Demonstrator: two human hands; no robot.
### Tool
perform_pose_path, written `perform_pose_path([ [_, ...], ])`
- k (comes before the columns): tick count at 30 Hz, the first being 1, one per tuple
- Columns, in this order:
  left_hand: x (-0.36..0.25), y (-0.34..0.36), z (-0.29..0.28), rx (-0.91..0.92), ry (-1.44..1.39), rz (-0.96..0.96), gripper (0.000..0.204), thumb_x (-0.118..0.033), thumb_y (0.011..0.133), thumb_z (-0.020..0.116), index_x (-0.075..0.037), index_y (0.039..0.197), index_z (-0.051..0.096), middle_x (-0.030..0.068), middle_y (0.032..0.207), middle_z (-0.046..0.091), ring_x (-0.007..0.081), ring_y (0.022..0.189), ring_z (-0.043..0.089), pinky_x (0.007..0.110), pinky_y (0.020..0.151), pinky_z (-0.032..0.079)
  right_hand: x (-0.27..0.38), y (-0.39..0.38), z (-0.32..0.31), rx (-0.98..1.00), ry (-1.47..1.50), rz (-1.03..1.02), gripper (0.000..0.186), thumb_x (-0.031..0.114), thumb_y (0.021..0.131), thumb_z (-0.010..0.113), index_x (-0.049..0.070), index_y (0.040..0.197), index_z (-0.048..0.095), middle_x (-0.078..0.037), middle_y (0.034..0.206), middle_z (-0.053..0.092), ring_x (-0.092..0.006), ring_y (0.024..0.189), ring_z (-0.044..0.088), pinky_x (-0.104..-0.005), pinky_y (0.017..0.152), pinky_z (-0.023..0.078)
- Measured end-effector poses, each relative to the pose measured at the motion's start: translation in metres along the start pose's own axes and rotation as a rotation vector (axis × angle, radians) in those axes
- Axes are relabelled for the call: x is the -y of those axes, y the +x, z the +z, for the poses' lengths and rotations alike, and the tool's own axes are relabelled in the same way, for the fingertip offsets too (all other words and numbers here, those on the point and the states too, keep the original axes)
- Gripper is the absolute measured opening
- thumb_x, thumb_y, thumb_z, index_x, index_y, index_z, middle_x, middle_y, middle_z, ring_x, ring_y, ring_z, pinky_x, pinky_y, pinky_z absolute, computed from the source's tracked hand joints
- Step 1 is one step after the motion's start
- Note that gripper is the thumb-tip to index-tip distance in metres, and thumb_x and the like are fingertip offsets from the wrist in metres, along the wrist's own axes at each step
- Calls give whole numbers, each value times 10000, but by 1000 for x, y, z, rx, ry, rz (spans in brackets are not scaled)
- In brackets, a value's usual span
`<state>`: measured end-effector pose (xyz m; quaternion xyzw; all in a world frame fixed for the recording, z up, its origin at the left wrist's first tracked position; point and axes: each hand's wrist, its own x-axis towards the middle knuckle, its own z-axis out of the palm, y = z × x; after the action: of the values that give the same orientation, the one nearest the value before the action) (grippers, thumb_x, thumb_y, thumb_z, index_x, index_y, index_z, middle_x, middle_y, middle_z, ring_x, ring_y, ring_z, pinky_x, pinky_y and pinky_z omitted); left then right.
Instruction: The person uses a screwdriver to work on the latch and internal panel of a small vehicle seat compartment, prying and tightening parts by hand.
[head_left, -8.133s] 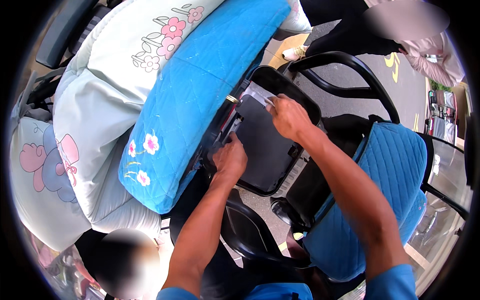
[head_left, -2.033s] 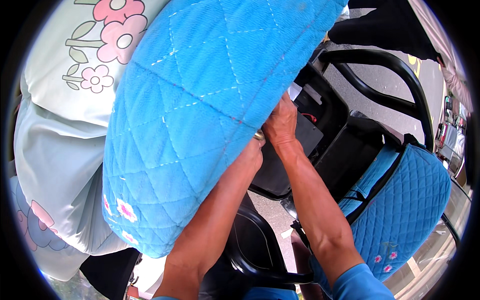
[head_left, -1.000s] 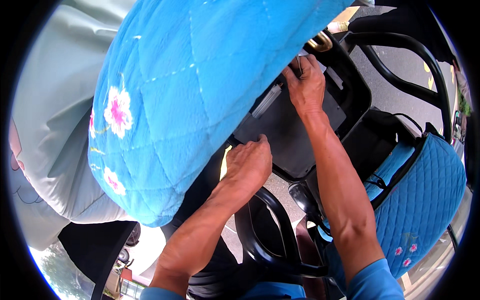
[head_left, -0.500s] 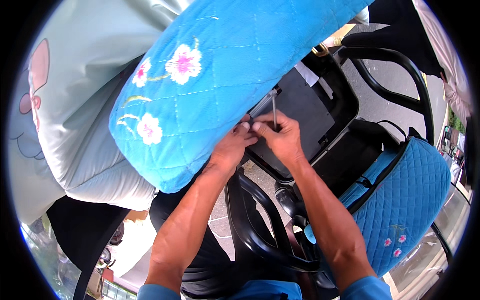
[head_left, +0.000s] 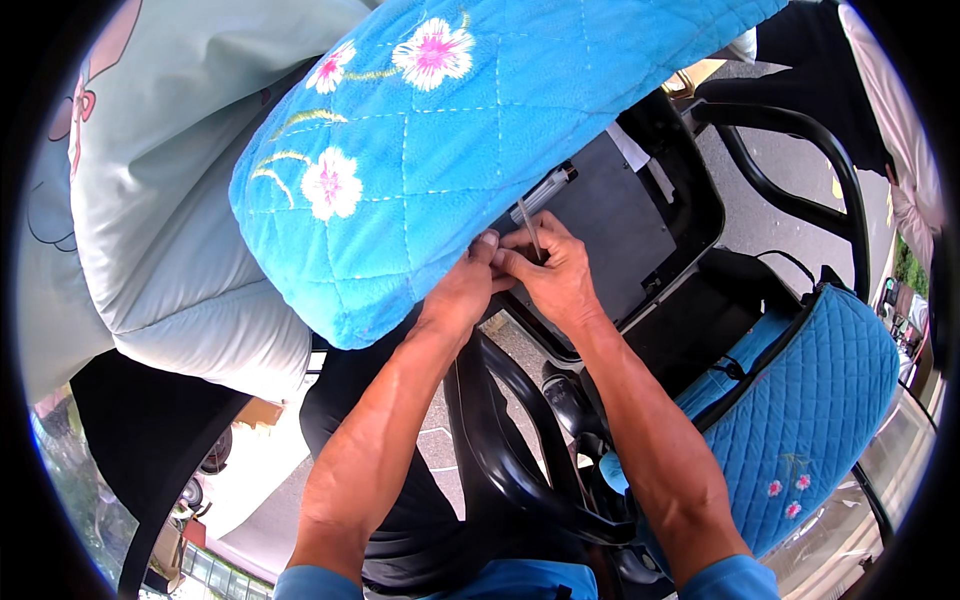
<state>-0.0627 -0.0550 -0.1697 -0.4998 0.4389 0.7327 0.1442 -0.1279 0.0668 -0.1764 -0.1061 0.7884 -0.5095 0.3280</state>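
My right hand (head_left: 555,275) is closed, with a thin metal rod (head_left: 528,222) between its fingers. The rod's upper end leans toward a silver bar (head_left: 545,192) beside the dark panel (head_left: 622,225) of an open black seat base. Against it, fingertips almost meeting, is my left hand (head_left: 462,292), pinched at the seat base's near edge; what it grips is hidden. Over both hands hangs a raised blue quilted seat cover (head_left: 400,150) with embroidered flowers, which blocks the view of the far side of the panel.
Black curved armrests stand on the near side (head_left: 510,440) and far side (head_left: 800,190). A blue quilted backrest (head_left: 800,420) lies to the right. Pale padded fabric (head_left: 190,230) fills the left. Another person's dark-clothed leg (head_left: 810,85) is at the upper right.
The rod has swung from nearly upright to leaning left, and my right hand has turned with it. The raised cover sits higher in view, and more of the silver bar shows.
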Motion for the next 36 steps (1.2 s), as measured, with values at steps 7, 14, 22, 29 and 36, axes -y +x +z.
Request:
perform_pose_path([
  [7, -1, -15, -12, -143, 1266, 546, 393, -267, 970, 655, 6, 1241, 574, 206, 816, 734, 325, 767, 744, 439, 691, 574, 3, 11, -6, -127, 74, 195, 108, 61, 849, 751, 25, 852, 650, 27, 698, 604, -46, 625, 510, -250, 578, 444],
  [14, 17, -12, 14, 133, 1578, 606, 532, -119, 852, 677, -25, 1360, 548, 177, 829, 727, 325, 767, 745, 437, 635, 580, -19, 16, -8, -252, 73, 79, 64, 60, 868, 723, 22, 896, 681, -2, 703, 626, -63, 630, 535, -263, 596, 469],
  [22, 1, -9, 12, 215, 1803, 542, 931, -22, 842, 662, -162, 1640, 204, 143, 865, 764, 266, 801, 767, 379, 619, 576, 15, 29, -42, -244, -172, 8, 136, 129, 887, 707, 5, 942, 711, -80, 703, 637, -134, 638, 567, -320, 630, 480],
  [29, 4, -1, 29, 293, 1816, 634, 817, -18, 832, 636, -102, 1587, 336, 140, 913, 767, 262, 797, 766, 406, 655, 590, 10, 28, -44, -238, 18, 105, 111, 82, 837, 758, 12, 910, 713, -84, 727, 655, -131, 662, 572, -320, 642, 507],
  [36, 30, -10, 11, 371, 1516, 580, 146, -154, 852, 632, -119, 919, 757, 163, 940, 753, 352, 918, 730, 488, 776, 575, 25, 16, 16, -200, -16, 61, 124, 71, 855, 716, 26, 971, 713, -129, 811, 686, -198, 716, 637, -355, 677, 502],
])
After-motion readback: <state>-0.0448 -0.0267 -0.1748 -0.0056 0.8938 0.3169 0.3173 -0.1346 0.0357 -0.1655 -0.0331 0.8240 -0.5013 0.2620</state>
